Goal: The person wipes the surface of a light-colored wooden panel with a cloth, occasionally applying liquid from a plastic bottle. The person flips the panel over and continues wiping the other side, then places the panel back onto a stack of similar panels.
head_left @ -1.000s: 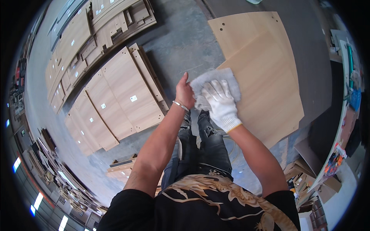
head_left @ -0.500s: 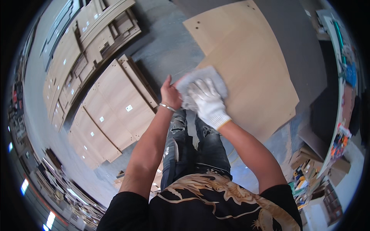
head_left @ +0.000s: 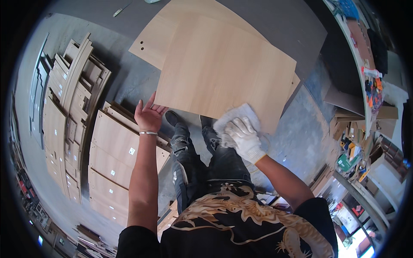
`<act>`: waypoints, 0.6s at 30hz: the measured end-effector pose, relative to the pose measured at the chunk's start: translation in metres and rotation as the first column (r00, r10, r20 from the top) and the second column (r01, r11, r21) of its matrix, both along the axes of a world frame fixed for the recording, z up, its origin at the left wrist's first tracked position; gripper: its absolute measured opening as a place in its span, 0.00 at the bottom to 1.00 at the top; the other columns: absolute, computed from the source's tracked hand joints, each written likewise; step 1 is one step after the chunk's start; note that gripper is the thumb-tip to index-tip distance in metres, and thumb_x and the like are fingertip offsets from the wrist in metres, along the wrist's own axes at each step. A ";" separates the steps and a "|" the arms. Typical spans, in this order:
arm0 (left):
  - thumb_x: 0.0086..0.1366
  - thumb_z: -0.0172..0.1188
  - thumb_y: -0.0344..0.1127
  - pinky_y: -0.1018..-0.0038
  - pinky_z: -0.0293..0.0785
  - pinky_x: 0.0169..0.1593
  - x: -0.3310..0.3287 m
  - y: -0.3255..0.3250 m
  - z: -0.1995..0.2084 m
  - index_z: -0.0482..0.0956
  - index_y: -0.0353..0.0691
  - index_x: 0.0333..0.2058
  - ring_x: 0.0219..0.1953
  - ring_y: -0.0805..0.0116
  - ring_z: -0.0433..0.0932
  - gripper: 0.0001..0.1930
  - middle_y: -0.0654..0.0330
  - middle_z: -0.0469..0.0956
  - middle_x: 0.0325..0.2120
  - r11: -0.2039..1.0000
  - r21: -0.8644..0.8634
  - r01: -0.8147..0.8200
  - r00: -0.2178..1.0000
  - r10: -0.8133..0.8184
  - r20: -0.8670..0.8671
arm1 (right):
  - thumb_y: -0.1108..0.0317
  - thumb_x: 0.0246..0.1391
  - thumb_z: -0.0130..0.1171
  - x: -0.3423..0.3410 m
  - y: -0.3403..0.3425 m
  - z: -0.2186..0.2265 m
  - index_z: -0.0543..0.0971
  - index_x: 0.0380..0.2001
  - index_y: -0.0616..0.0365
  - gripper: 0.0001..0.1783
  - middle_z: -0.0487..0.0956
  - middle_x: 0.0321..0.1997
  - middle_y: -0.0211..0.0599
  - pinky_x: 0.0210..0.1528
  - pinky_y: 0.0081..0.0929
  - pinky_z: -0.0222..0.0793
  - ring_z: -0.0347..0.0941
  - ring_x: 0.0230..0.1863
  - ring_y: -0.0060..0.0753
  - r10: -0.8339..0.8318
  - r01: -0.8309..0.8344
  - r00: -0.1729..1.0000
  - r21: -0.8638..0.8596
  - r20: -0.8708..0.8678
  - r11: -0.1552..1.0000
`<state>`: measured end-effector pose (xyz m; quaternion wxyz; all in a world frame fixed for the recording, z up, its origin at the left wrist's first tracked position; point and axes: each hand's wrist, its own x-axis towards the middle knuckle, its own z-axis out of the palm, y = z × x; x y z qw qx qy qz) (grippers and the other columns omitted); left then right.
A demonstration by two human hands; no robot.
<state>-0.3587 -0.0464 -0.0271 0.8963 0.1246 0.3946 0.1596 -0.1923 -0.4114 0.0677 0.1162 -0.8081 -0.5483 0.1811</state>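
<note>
1. While the bare left hand stretches forward with its palm turned up and fingers loosely spread, it grips nothing; its fingertips sit at the near left corner of the top wooden panel, and whether they touch the edge cannot be told.
2. A thin bracelet rings the left wrist, and the forearm runs straight up from the lower edge.
3. On the other side, the right hand, in a white work glove, lies palm down with fingers curled over a white cloth, pressing it against the near edge of the top panel, right of the middle.
4. One cloth shows; part of it is hidden under the glove, so its full shape is unclear.
5. Two light panels lie stacked on the dark grey work surface: the top one, and a lower panel that sticks out at the far left with two small holes near its corner. Most of the lower one is covered.
6. Below the panels' near edge, the person's two legs in dark jeans and one dark shoe show; the other foot is hidden under the panel.
7. To the left, stacks of cut boards lie on the floor, too many and too overlapped to count.
8. At right, a cluttered shelf bends along the rim; its items are too small to name.
</note>
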 end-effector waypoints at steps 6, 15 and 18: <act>0.74 0.53 0.40 0.55 0.71 0.64 0.004 -0.007 0.005 0.70 0.32 0.66 0.57 0.55 0.81 0.27 0.50 0.82 0.55 0.957 0.251 0.142 0.977 -0.095 -0.190 | 0.66 0.47 0.66 0.008 -0.110 -0.006 0.82 0.53 0.49 0.25 0.75 0.67 0.32 0.76 0.50 0.54 0.61 0.73 0.49 -0.194 0.210 0.972 -0.120 0.129 0.970; 0.76 0.57 0.34 0.61 0.81 0.53 0.002 -0.013 0.006 0.76 0.34 0.61 0.48 0.62 0.85 0.19 0.56 0.85 0.50 0.891 0.401 0.212 0.934 -0.063 -0.352 | 0.67 0.49 0.65 0.007 -0.138 0.001 0.80 0.59 0.55 0.30 0.75 0.69 0.42 0.81 0.57 0.44 0.59 0.77 0.51 -0.371 0.375 0.926 -0.075 0.067 0.924; 0.77 0.56 0.35 0.62 0.82 0.50 0.004 -0.016 0.008 0.78 0.37 0.60 0.47 0.63 0.85 0.17 0.57 0.85 0.48 0.874 0.414 0.254 0.913 -0.076 -0.400 | 0.67 0.50 0.64 -0.006 -0.119 -0.006 0.80 0.59 0.56 0.29 0.77 0.67 0.43 0.81 0.56 0.44 0.60 0.77 0.50 -0.435 0.439 0.895 -0.029 0.096 0.898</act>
